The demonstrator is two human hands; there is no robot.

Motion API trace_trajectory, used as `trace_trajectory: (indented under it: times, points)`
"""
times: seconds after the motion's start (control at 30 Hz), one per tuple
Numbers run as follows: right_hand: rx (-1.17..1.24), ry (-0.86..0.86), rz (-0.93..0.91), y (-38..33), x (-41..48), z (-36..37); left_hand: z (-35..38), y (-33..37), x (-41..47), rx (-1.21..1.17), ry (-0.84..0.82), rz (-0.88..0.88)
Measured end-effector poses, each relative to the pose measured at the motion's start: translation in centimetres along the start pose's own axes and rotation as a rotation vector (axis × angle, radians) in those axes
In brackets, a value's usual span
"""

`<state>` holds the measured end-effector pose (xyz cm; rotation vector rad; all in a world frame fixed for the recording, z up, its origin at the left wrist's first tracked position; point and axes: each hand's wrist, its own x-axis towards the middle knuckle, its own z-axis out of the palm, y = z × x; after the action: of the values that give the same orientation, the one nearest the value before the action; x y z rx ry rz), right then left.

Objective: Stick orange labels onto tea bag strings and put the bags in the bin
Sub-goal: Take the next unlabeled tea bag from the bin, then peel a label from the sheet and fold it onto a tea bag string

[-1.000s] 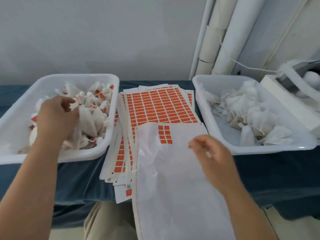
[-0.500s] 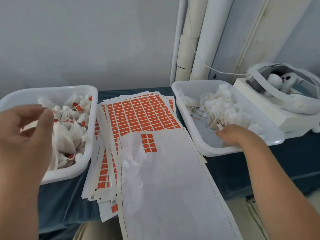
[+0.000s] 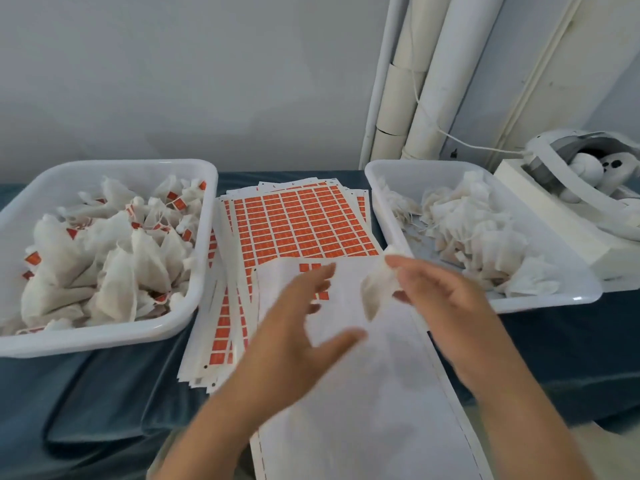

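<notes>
I get soft, even light; the left hand (image 3: 298, 327) and right hand (image 3: 441, 299) smear with motion; pipes (image 3: 433, 81) bow at one o'clock.

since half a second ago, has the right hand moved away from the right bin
Yes. The right hand has come out of the right bin and moved leftward over the peeled label sheet, pinching a tea bag.

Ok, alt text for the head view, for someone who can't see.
Right hand holds a white tea bag over orange label sheets, left hand open beside it. Left bin holds labelled bags, right bin plain ones.
</notes>
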<state>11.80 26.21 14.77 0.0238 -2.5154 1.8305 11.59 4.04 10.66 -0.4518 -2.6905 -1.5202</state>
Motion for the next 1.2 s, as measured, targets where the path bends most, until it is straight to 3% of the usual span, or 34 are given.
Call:
trace_trajectory:
  times: [0.13, 0.2, 0.27, 0.4, 0.43, 0.53, 0.67, 0.8, 1.03, 1.2]
  points:
    - [0.023, -0.214, 0.032, 0.9, -2.8, 4.9, 2.7, -0.9, 0.3, -0.069, -0.167, 0.052]
    - [0.0, -0.238, -0.007, 1.7, -3.6, 6.0, 2.6, -1.8, 0.2, -0.161, -0.174, 0.002]
    - [0.023, -0.182, -0.074, 2.4, -3.9, 6.3, 2.4, -2.6, 0.0, -0.294, -0.159, -0.092]
    - [0.114, 0.222, -0.078, 4.5, -3.9, 6.8, 2.3, -2.7, -0.9, -0.576, -0.201, -0.291]
    - [0.097, 0.229, -0.048, 4.7, -3.7, 6.8, 2.2, -2.7, -1.2, -0.637, -0.2, -0.331]
    - [0.063, 0.032, 0.013, 5.4, -3.1, 6.8, 2.1, -3.1, -1.4, -0.737, -0.199, -0.377]
    - [-0.039, 0.1, -0.006, 5.4, -2.9, 6.5, 1.8, -2.9, -1.5, -0.653, -0.199, -0.324]
    - [-0.113, -0.012, 0.07, 5.2, -2.5, 7.0, 2.2, -2.4, -1.6, -0.577, -0.174, -0.236]
    - [0.025, -0.115, 0.089, 5.5, -2.4, 6.5, 1.3, -3.5, -1.8, -0.511, -0.27, -0.28]
    - [0.263, -0.204, 0.272, 5.0, -2.4, 6.5, 1.2, -3.6, -2.1, -0.238, -0.239, -0.116]
